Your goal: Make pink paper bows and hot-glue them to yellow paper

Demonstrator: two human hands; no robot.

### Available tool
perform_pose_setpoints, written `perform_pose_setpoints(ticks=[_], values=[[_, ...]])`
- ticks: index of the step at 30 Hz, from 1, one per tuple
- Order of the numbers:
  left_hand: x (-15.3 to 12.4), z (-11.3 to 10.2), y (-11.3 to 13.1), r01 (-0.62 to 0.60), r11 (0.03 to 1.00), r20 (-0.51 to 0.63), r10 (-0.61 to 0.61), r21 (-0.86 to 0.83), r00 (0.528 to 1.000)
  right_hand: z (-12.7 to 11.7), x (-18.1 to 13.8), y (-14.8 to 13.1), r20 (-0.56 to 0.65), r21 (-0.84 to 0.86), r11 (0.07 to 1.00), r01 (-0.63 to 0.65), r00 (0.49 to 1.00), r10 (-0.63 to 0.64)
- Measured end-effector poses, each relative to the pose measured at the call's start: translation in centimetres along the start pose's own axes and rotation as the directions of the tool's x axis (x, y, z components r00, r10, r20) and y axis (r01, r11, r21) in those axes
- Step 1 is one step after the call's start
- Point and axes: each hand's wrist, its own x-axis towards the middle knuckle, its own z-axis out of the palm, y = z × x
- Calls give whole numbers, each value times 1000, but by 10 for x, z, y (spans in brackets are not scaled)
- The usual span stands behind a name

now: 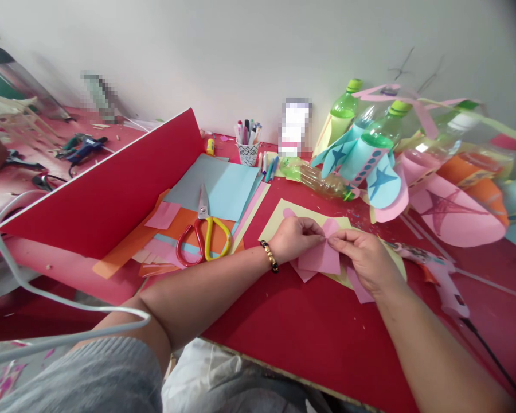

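Note:
My left hand (294,238) and my right hand (361,258) pinch the top of a folded pink paper piece (319,258) from either side, their fingertips meeting on it. Under the pink paper lies a pale yellow sheet (305,213) on the red tabletop (318,338). A beaded bracelet (269,256) circles my left wrist. A small pink paper scrap (358,285) lies beneath my right hand. A white-and-pink hot glue gun (438,281) rests just right of that hand, and its black cord runs toward the lower right.
Orange-handled and yellow-handled scissors (203,229) lie on stacked coloured paper (215,192) left of my hands. A red board (98,183) stands further left. Behind are a pen cup (247,150) and paper-decorated plastic bottle crafts (361,155). A white cable (26,275) loops at the left.

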Motion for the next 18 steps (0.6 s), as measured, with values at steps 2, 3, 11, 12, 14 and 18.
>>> perform_pose_setpoints(ticks=[2,3,11,12,14,18], values=[[0,0,0,-9,1000,2,9,-17,1000,0,0,0,13,7,1000,10,1000,-10],[0,1,0,-16,1000,2,16,-26,1000,-1,0,0,22,13,1000,16,1000,-16],[-2,4,0,-43,994,-13,42,-98,999,-1,0,4,31,50,999,20,999,-21],[-2,4,1,-45,994,-15,44,-104,999,-1,0,4,21,51,998,24,999,-25],[-2,4,2,-45,993,-21,43,-111,999,0,0,4,9,49,998,29,1000,-29],[-2,2,5,-31,994,-25,29,-101,999,1,-2,1,26,47,999,2,1000,-3]])
